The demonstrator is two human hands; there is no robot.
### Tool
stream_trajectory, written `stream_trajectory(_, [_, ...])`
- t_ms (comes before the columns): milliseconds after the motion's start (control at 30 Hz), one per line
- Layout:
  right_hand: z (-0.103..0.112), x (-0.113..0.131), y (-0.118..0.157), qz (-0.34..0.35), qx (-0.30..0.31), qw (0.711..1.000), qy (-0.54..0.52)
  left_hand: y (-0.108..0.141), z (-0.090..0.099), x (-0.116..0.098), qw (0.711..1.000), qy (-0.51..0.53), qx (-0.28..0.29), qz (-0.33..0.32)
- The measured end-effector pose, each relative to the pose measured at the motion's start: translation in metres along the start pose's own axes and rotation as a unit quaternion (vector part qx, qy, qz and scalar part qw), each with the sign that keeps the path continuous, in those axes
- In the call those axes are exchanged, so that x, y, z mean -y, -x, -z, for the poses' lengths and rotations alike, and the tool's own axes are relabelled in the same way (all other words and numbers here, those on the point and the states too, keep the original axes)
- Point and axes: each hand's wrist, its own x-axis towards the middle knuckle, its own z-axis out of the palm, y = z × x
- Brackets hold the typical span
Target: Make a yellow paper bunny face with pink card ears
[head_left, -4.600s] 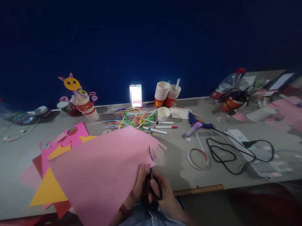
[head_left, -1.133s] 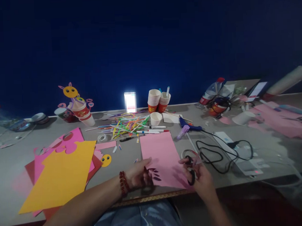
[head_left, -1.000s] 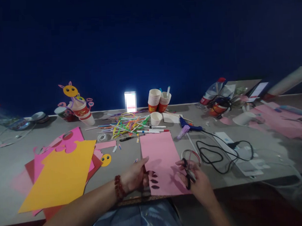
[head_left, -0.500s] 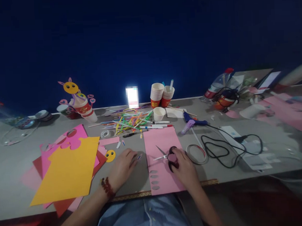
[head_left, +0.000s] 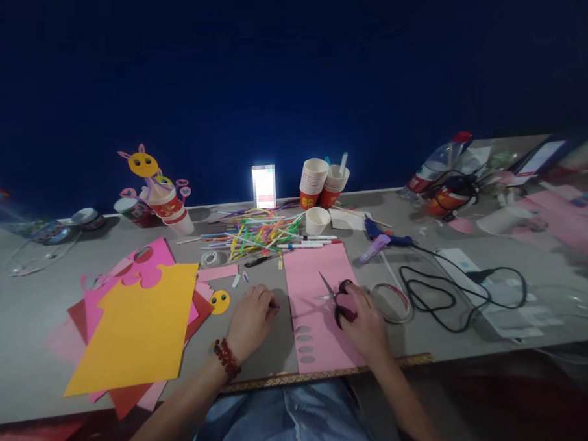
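My right hand [head_left: 369, 324] grips the black-handled scissors [head_left: 337, 295], whose blades are spread and point to the upper left. Under them lies a pink paper sheet [head_left: 310, 272] with several oval holes near its lower left edge. To the left of that sheet, my left hand [head_left: 253, 318] is closed in a pinch on a small paper cut-out [head_left: 275, 306], of which only a dark tip shows. A similar small cut-out [head_left: 245, 276] lies behind this hand. Beside my left wrist is a yellow paper face [head_left: 220, 302] with two eyes.
Yellow paper [head_left: 138, 331] tops a stack of coloured sheets at left. Loose coloured sticks [head_left: 265, 233], markers [head_left: 314, 244] and paper cups [head_left: 314, 180] stand or lie at the back. A glue gun [head_left: 385, 235] and black cable [head_left: 424, 299] are at right. A decorated cup figure [head_left: 164, 201] stands back left.
My left fingers have closed over the small cut-out, which was more exposed before. My right hand has tilted the scissors slightly, still spread. The whole view has shifted a little.
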Motion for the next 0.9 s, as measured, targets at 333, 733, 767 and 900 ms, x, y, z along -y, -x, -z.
stream_trajectory(333, [0.013, 0.074, 0.007, -0.194, 0.214, 0.867, -0.405, 0.008, 0.011, -0.015, 0.931, 0.357, -0.007, 0.071])
stream_trajectory(733, [-0.008, 0.109, 0.021, -0.221, 0.346, 0.732, -0.543, 0.01, 0.009, -0.042, 0.766, 0.628, -0.133, 0.04])
stream_trajectory(767, [-0.008, 0.11, 0.021, -0.222, 0.345, 0.73, -0.547, 0.01, 0.008, -0.042, 0.757, 0.64, -0.13, 0.035])
stream_trajectory(900, [-0.01, 0.108, 0.02, -0.225, 0.339, 0.724, -0.557, 0.011, 0.007, -0.041, 0.742, 0.657, -0.131, 0.035])
